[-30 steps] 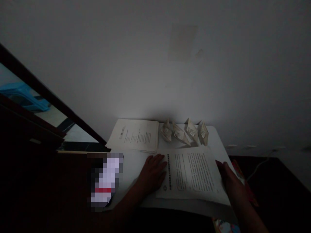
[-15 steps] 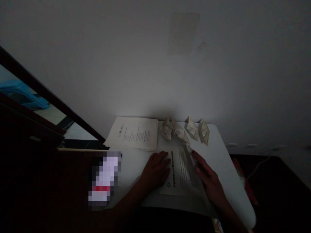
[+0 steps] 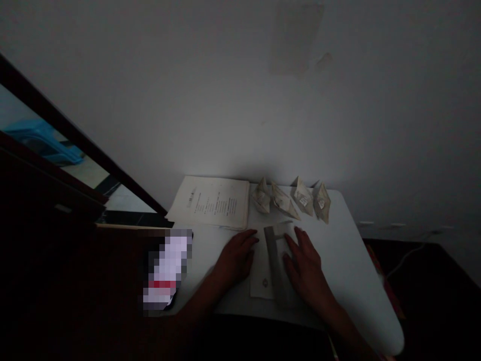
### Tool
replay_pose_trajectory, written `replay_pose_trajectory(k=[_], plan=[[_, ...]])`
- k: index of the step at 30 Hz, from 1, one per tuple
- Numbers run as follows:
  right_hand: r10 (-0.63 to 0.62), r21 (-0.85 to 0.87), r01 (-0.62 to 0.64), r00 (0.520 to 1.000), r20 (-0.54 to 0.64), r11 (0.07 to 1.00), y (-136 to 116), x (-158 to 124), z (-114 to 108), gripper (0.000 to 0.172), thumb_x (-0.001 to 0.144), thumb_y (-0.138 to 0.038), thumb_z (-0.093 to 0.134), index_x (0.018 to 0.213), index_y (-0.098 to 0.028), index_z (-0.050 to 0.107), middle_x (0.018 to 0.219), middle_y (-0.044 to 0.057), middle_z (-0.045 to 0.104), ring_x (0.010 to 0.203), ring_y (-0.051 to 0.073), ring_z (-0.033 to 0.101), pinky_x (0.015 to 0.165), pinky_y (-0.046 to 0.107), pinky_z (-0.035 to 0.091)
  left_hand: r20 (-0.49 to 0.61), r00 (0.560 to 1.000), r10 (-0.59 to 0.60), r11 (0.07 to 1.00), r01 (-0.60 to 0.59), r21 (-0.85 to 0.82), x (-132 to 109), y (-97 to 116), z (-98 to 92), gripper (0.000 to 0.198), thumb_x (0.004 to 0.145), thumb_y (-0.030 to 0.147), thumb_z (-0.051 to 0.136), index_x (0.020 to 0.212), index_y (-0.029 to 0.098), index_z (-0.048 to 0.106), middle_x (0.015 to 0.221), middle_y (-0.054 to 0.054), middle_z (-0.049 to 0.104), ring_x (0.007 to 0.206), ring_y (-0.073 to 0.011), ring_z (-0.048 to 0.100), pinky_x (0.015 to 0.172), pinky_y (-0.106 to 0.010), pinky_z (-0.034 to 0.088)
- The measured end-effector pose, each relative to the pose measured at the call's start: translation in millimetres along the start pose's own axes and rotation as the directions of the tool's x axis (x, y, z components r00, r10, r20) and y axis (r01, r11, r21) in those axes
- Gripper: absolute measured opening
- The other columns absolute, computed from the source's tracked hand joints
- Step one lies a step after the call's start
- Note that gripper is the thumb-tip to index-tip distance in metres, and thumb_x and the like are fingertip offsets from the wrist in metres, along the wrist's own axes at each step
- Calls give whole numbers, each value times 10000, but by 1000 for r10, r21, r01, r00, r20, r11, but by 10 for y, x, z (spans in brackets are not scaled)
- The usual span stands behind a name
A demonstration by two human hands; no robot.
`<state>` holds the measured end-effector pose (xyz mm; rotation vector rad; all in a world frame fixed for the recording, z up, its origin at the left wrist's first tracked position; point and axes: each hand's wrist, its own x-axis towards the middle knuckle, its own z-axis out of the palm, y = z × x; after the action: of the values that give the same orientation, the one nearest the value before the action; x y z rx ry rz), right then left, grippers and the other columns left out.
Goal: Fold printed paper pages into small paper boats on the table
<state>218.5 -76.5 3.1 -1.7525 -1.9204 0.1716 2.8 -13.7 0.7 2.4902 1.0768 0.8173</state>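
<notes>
A sheet of printed paper lies between my hands near the table's front edge, with a darker fold or shadow down its middle. Resting at its left edge, my left hand has its fingers extended and loosely bent, grasping nothing I can see. My right hand lies on the paper's right part, its fingers spread and pressing down. Beyond the paper, several folded paper boats stand in a row at the back of the table. The paper's right edge is partly hidden under my right hand.
A stack of printed sheets lies at the back left of the white table. A phone with a blurred screen sits at the left edge. The wall rises directly behind. A white cable runs on the right.
The paper's large print has gone from view and a different face with a dark band shows. My right hand has come down flatter on it. The camera view has shifted slightly.
</notes>
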Motion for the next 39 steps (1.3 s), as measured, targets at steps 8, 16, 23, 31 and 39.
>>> replay_pose_trajectory(k=[8,16,23,31,39], plan=[[19,-57,-19,1000,1,998,-33,42,-16,471,864,-243,419,1325,-151,407,1512,129,179,1379,318,155,1045,530,303,38,998,46,998,-48,46,-47,-29,-40,261,825,148,502,1071,161,589,1225,-103,572,1188,-253,479,985,-491,421],[74,-219,-56,995,74,974,-208,100,40,457,871,-285,420,1305,-147,453,1486,159,250,1371,325,183,1015,533,306,8,999,33,997,-34,62,-46,-14,-28,245,821,165,516,1051,157,599,1239,-120,555,1192,-259,473,977,-480,431],[44,-150,-34,997,58,988,-272,98,91,502,813,-200,448,1315,-191,443,1499,124,232,1372,334,176,1023,579,263,1,999,35,998,-35,47,-46,-20,-33,255,824,169,511,1066,156,590,1220,-113,570,1185,-256,480,979,-479,432],[-25,168,-3,986,164,986,-85,104,42,589,798,-101,379,1376,-215,360,1542,54,65,1401,269,36,1075,547,232,27,1000,9,998,-11,55,-30,9,-49,258,811,163,527,1060,165,593,1225,-100,571,1187,-245,479,995,-457,422],[-50,383,-67,956,288,921,111,135,-202,443,896,-352,461,1332,-279,424,1540,34,93,1399,243,85,1087,516,228,20,1000,20,998,-21,58,-40,-3,-42,261,819,170,518,1071,167,582,1227,-97,570,1195,-247,470,1003,-459,412]])
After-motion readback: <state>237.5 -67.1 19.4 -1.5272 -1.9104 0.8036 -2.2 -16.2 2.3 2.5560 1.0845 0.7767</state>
